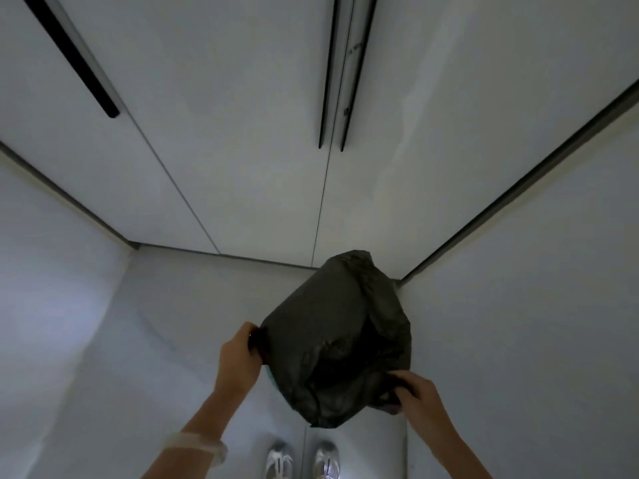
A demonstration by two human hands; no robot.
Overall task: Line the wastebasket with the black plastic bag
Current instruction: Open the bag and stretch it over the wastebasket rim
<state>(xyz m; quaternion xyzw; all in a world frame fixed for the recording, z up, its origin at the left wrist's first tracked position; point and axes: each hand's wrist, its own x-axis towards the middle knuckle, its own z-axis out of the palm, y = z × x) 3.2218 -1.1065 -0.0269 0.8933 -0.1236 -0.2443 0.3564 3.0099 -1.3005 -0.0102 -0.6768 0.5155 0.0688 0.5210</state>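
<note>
Hands are gripping the black plastic bag (332, 344) at opposite edges: the left hand (238, 357) is pinching its left rim, the right hand (416, 395) its lower right rim. The bag is hanging puffed above the floor (193, 305), covering a teal object (271, 378), barely showing, ahead of two white shoes (301, 459).

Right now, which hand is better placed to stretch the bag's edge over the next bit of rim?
Probably the right hand: it pinches the black bag at its near edge, where the plastic is bunched. The left hand grips the far-left edge, already pulled taut.
</note>
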